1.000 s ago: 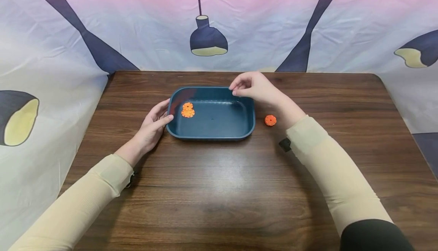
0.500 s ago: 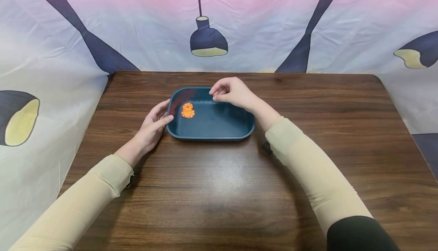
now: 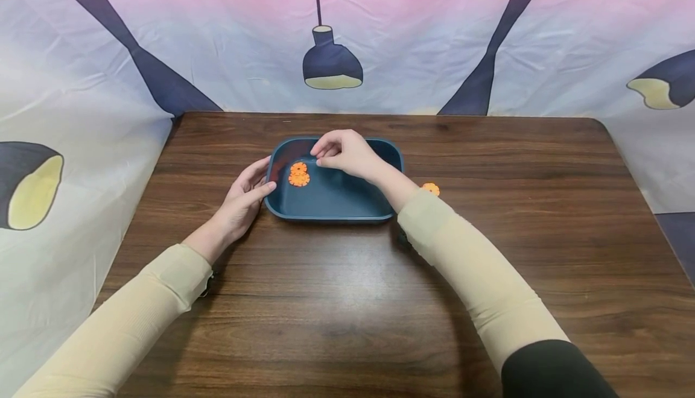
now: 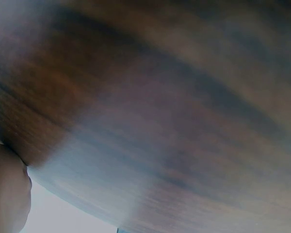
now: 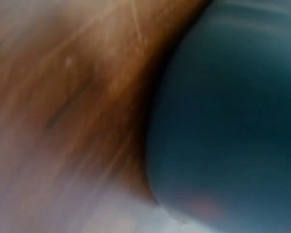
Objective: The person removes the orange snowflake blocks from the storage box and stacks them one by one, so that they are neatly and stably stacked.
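My left hand [image 3: 241, 202] grips the left end of a dark blue-green plastic tray [image 3: 336, 219], its thumb at the rim and its fingers along the outside wall. Overlapping on the tray floor near that end lie two orange flower-shaped discs [image 3: 298, 175]. Above the tray is my right hand [image 3: 347, 154], fingers loosely bent, thumb and index tips apart, nothing visible between them. Another orange disc [image 3: 431, 189] rests on the table right of the tray, partly covered by my right forearm. In the right wrist view the tray wall [image 5: 223, 121] is blurred.
The dark wooden table [image 3: 326, 301] extends around the tray. Behind it hangs a cloth backdrop [image 3: 250, 42] printed with lamps. In the left wrist view, mostly blurred tabletop [image 4: 150, 116] shows.
My right hand has moved left from the tray's right rim to over the tray's middle, nearer the two discs. My left hand and the tray have stayed put.
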`<state>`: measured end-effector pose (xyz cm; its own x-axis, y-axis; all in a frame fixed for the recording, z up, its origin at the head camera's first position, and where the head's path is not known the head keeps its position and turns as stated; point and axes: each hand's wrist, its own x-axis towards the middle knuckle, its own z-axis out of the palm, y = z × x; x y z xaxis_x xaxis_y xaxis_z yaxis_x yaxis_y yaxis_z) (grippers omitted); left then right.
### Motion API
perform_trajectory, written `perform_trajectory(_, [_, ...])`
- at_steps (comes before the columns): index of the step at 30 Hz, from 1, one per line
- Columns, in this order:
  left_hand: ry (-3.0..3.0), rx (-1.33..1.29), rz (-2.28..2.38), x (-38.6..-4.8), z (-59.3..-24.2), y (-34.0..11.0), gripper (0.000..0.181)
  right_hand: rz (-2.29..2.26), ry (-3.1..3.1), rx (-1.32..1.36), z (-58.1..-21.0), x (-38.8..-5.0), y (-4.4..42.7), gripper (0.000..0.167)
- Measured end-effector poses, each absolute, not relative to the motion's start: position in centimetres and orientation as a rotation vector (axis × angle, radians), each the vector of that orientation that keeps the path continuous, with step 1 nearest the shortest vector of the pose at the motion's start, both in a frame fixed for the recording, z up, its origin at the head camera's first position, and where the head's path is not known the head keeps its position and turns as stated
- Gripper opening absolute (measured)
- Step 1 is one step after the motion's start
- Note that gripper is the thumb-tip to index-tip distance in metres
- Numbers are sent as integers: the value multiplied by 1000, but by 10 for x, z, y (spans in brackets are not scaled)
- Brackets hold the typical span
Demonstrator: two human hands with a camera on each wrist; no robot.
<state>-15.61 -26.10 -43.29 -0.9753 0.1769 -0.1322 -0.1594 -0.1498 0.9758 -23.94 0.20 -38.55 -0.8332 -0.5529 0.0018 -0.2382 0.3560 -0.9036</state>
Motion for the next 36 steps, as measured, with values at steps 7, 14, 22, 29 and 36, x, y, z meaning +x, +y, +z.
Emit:
perform_trajectory(7, [1880, 19, 2235, -156, -434, -261, 54, -1389, 2364, -703, -391, -237, -11, 20])
perform_trajectory(14, [1866, 23, 2249, -157, -433, -260, 53, -1337, 2389, -710, -392, -235, -22, 20])
perform_trajectory(22, [1870, 20, 2239, -156, -434, -261, 53, -1333, 2421, -705, -398, -231, -32, 19])
perform_trajectory(29, [1875, 16, 2231, -156, -433, -261, 52, -1338, 2475, -679, -406, -229, -35, 17])
perform_trajectory(36, [1882, 20, 2225, -156, -433, -261, 52, -1292, 2484, -715, -408, -228, -34, 22])
